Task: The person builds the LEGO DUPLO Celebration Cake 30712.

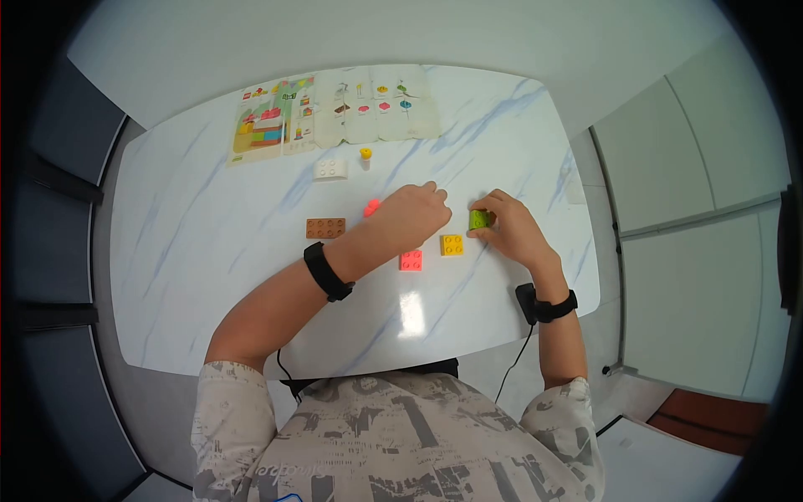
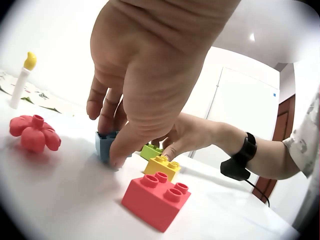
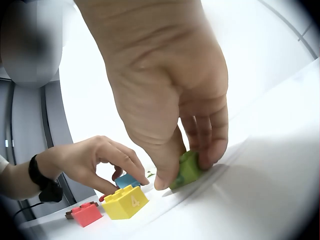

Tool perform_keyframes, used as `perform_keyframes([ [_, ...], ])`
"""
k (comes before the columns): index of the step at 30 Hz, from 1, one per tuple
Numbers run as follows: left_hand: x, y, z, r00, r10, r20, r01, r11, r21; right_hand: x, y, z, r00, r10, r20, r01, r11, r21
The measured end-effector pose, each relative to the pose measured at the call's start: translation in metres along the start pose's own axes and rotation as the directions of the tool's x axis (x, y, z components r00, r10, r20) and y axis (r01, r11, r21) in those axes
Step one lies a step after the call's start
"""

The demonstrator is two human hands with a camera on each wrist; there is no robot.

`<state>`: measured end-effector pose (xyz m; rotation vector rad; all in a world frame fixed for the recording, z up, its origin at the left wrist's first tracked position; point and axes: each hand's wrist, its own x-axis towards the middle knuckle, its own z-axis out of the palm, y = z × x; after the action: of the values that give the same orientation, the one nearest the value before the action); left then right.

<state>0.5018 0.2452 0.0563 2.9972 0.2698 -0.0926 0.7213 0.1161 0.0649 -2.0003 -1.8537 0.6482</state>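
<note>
My right hand (image 1: 514, 230) pinches a green toy brick (image 3: 188, 169) between thumb and fingers, low over the table. With my left hand (image 1: 410, 217) I hold a blue brick (image 2: 105, 145) by its sides; in the head view the hand hides it. Between the hands lies a yellow brick (image 1: 452, 244), which carries a number 4 on its side in the right wrist view. Nearer to my body is a pink-red brick (image 1: 411, 261). A red flower-shaped piece (image 2: 35, 134) stands beside the left hand, partly covered by the forearm in the head view.
Left of the left wrist lies a brown brick (image 1: 325, 228). Farther back are a white brick (image 1: 331, 171) and a white candle piece with a yellow flame (image 1: 365, 157). An unfolded instruction sheet (image 1: 335, 113) spreads along the far side of the marbled table (image 1: 184, 251).
</note>
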Motion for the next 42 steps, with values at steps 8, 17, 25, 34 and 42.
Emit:
perform_keyframes([
  [8, 0.024, -0.03, -0.009, 0.915, -0.32, -0.246, 0.185, 0.874, -0.45, 0.076, -0.008, -0.013, 0.987, -0.136, -0.086, 0.132, 0.99, -0.056],
  [17, 0.046, -0.052, 0.016, 0.897, -0.372, -0.24, 0.338, 0.926, -0.171, 0.096, 0.008, -0.005, 0.993, -0.113, -0.034, 0.104, 0.976, -0.191],
  [25, -0.021, -0.007, -0.016, 0.884, -0.277, -0.376, 0.151, 0.932, -0.33, 0.002, -0.038, -0.025, 0.977, -0.194, -0.088, 0.184, 0.977, -0.109],
  [34, -0.034, 0.031, 0.017, 0.954, -0.175, -0.242, 0.146, 0.98, -0.134, -0.018, -0.037, -0.016, 0.978, -0.171, -0.116, 0.15, 0.974, -0.171],
  [42, 0.011, 0.009, 0.028, 0.948, -0.238, -0.211, 0.213, 0.968, -0.132, 0.014, -0.009, 0.018, 0.974, -0.193, -0.119, 0.155, 0.95, -0.273],
])
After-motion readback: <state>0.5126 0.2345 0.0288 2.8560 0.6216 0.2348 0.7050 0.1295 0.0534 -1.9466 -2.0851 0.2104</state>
